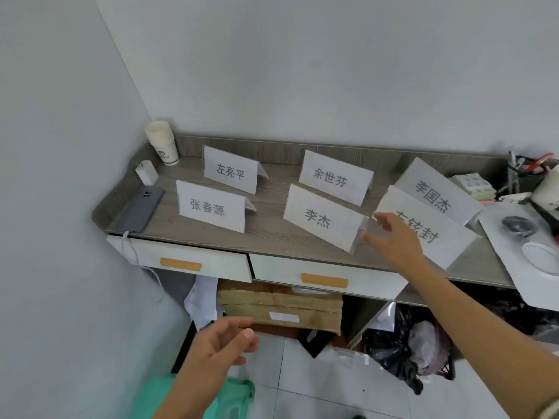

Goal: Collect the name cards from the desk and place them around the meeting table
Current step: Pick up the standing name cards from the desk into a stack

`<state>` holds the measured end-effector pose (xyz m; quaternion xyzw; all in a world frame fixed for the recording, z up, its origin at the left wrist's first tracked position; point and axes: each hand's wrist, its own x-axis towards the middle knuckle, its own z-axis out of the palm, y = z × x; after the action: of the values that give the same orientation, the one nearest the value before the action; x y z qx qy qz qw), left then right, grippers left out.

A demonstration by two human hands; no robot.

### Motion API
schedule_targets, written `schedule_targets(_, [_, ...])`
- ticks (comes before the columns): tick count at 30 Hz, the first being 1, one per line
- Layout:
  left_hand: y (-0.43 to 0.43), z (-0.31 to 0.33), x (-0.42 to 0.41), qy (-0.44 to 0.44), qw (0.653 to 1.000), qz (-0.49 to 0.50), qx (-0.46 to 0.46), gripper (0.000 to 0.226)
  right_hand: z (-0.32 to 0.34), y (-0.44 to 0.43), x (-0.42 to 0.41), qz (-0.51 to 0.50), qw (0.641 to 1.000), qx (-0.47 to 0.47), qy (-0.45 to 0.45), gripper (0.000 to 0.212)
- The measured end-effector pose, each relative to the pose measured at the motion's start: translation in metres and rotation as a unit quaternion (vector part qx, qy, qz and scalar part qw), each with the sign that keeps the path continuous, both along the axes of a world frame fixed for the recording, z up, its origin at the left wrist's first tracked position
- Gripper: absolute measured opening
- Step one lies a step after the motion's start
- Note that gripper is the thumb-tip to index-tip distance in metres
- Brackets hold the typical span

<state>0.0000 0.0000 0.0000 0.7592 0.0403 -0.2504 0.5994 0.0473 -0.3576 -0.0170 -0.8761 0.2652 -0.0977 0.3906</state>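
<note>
Several white folded name cards with black Chinese characters stand in two rows on the grey wood-grain desk (272, 234). The back row has a left card (230, 170), a middle card (334, 178) and a right card (435, 192). The front row has a left card (211, 206), a middle card (322, 220) and a right card (435, 234). My right hand (393, 240) is stretched over the desk with fingers apart, between the front middle and front right cards, partly covering the right one. My left hand (223, 343) hangs open below the desk's edge, holding nothing.
A grey phone (142, 210) on a white cable, a white charger (146, 173) and stacked paper cups (161, 143) occupy the desk's left end by the wall. Papers, a pen holder (523, 170) and clutter fill the right end. Under the desk sit a cardboard box (281, 306) and black bags (399, 346).
</note>
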Motion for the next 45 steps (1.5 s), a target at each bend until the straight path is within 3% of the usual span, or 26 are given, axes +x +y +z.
schedule_targets(4, [-0.004,-0.002,0.001,-0.004,0.999,0.033,-0.012,0.016,-0.002,-0.005,0.037,0.038,0.997,-0.025,0.057,0.068])
schedule_targets(10, [-0.037,0.010,0.011,-0.019,0.999,0.050,0.000,0.015,-0.013,-0.024,0.060,0.088,0.995,0.014,0.050,0.040])
schedule_targets(15, [-0.090,0.026,0.057,-0.063,0.994,0.086,0.003,0.023,0.020,-0.052,0.043,0.166,0.964,0.207,-0.004,0.018])
schedule_targets(17, [-0.116,0.033,0.079,-0.056,0.992,0.111,-0.030,0.034,0.036,-0.065,0.027,0.204,0.949,0.242,-0.007,0.011])
schedule_targets(21, [-0.154,0.047,0.110,0.030,0.983,0.089,-0.159,0.048,0.055,-0.090,-0.001,0.297,0.921,0.251,0.017,0.021])
schedule_targets(26, [-0.193,0.046,0.115,0.064,0.984,-0.027,-0.161,0.031,0.054,-0.119,-0.020,0.301,0.932,0.203,0.014,0.029])
schedule_targets(28, [-0.205,0.040,0.113,0.060,0.982,-0.027,-0.176,0.025,0.053,-0.134,-0.028,0.179,0.968,0.167,-0.063,0.025])
schedule_targets(29, [-0.210,0.037,0.112,0.060,0.982,-0.027,-0.179,0.025,0.051,-0.144,-0.033,0.094,0.988,0.096,-0.079,0.027])
schedule_targets(31, [-0.217,0.033,0.111,0.066,0.981,-0.024,-0.179,0.027,0.039,-0.162,-0.044,0.010,0.998,-0.056,0.001,0.042])
schedule_targets(33, [-0.220,0.028,0.110,0.083,0.982,-0.022,-0.170,0.033,0.018,-0.173,-0.052,0.026,0.987,-0.103,0.119,0.050])
schedule_targets(35, [-0.223,0.023,0.111,0.106,0.982,-0.019,-0.157,0.041,0.002,-0.182,-0.056,0.022,0.991,-0.076,0.112,0.039])
schedule_targets(39, [-0.231,0.019,0.110,0.129,0.983,-0.009,-0.132,0.040,0.024,-0.201,-0.058,-0.026,0.995,0.085,-0.033,0.022])
schedule_targets(41, [-0.237,0.021,0.111,0.135,0.983,-0.010,-0.126,0.045,0.045,-0.208,-0.059,-0.007,0.981,0.167,-0.093,0.019])
schedule_targets(45, [-0.247,0.027,0.113,0.139,0.979,-0.036,-0.146,0.062,0.066,-0.213,-0.060,0.054,0.960,0.243,-0.130,0.021])
